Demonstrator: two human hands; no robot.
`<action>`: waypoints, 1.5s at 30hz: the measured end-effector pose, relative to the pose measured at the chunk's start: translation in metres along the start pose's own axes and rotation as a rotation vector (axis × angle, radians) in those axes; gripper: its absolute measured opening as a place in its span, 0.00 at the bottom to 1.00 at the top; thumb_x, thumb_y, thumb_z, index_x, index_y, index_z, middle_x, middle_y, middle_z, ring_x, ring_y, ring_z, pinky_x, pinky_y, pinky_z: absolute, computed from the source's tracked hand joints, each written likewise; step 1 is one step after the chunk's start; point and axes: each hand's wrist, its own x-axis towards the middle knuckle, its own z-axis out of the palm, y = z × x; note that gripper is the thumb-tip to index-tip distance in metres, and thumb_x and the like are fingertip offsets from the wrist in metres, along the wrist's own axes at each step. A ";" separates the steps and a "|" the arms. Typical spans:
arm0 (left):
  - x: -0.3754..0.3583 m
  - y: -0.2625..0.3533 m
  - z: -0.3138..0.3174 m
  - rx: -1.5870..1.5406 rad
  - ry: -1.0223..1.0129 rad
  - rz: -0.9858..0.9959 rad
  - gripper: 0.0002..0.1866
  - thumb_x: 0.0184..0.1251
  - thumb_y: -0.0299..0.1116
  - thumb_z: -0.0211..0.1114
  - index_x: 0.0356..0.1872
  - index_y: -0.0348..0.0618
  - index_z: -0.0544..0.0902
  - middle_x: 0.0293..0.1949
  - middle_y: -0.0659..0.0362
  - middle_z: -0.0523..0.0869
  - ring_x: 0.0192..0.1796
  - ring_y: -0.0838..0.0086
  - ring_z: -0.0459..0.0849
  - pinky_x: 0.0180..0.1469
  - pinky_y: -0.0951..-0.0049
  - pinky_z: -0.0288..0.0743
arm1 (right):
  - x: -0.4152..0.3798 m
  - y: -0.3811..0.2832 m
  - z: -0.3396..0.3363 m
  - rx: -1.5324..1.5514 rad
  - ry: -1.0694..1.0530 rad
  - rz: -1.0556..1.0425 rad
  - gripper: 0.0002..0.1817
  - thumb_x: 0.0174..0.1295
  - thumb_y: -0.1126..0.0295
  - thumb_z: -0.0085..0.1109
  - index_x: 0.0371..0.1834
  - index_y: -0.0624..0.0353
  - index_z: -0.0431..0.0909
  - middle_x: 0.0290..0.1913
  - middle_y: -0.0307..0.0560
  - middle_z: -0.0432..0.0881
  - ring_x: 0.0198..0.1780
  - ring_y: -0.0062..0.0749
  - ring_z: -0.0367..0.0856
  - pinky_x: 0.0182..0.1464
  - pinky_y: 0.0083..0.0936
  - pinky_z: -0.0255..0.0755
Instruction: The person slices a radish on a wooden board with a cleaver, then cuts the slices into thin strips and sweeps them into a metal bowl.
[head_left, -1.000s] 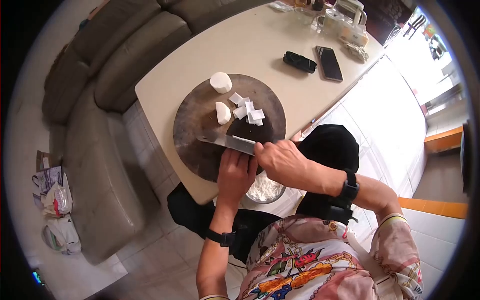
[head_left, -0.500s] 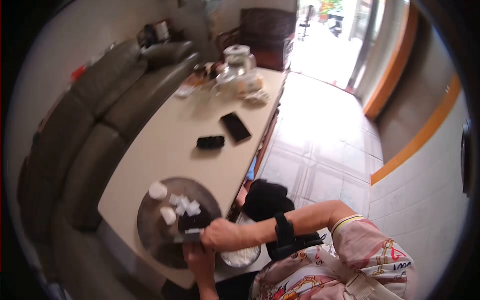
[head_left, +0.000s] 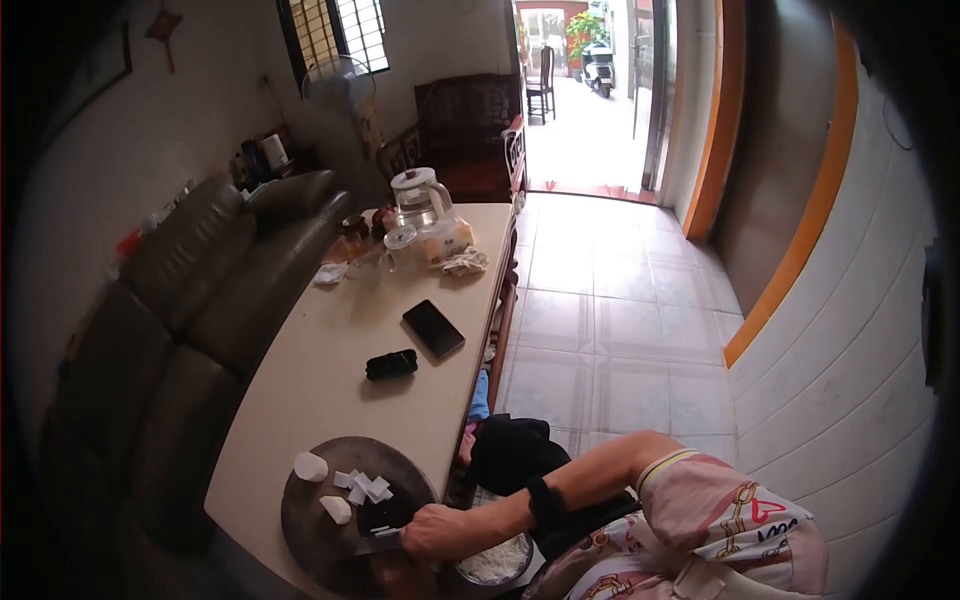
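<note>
A round dark cutting board [head_left: 310, 545] lies at the near end of the table. My right hand [head_left: 435, 532] is closed at its right edge, apparently round the handle of a broad dark knife [head_left: 380, 513] whose blade lies over the board. My left hand [head_left: 400, 575] is just below the right one, shadowed and partly cut off, its fingers not clear. On the board sit a white rounded chunk [head_left: 311, 466], a smaller white chunk [head_left: 336, 510] and several cut white pieces [head_left: 364, 488]. A bowl of white bits [head_left: 497, 562] stands right of my hands.
A black phone [head_left: 434, 329] and a black case-like object [head_left: 391, 365] lie mid-table [head_left: 300, 380]. Towards the far end stand a glass pitcher [head_left: 420, 200], a lidded glass jug [head_left: 402, 248], a tissue pack [head_left: 446, 240] and a crumpled cloth [head_left: 464, 262]. A sofa [head_left: 200, 330] runs along the left.
My view has tilted up, so the table and board sit lower in the picture and more of the room shows. Both hands stay at the board's right edge.
</note>
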 end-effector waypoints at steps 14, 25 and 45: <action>0.003 0.003 0.003 0.021 0.051 -0.001 0.12 0.60 0.32 0.64 0.42 0.37 0.81 0.41 0.46 0.84 0.46 0.46 0.81 0.48 0.52 0.76 | -0.008 -0.003 -0.011 0.113 -0.032 0.026 0.08 0.44 0.71 0.62 0.23 0.65 0.79 0.25 0.51 0.81 0.32 0.49 0.85 0.31 0.39 0.77; -0.010 -0.013 0.003 0.104 -0.086 0.089 0.13 0.58 0.32 0.64 0.43 0.36 0.82 0.41 0.46 0.84 0.46 0.47 0.81 0.49 0.52 0.77 | 0.007 -0.005 0.004 0.019 0.071 -0.002 0.05 0.46 0.72 0.60 0.22 0.61 0.81 0.26 0.51 0.83 0.31 0.47 0.85 0.31 0.36 0.77; -0.005 -0.005 0.006 0.018 0.026 0.009 0.14 0.64 0.38 0.63 0.36 0.34 0.81 0.35 0.42 0.82 0.39 0.45 0.80 0.40 0.52 0.77 | -0.014 -0.003 0.001 0.009 0.028 0.075 0.06 0.45 0.69 0.61 0.23 0.60 0.82 0.25 0.52 0.83 0.31 0.48 0.85 0.31 0.39 0.77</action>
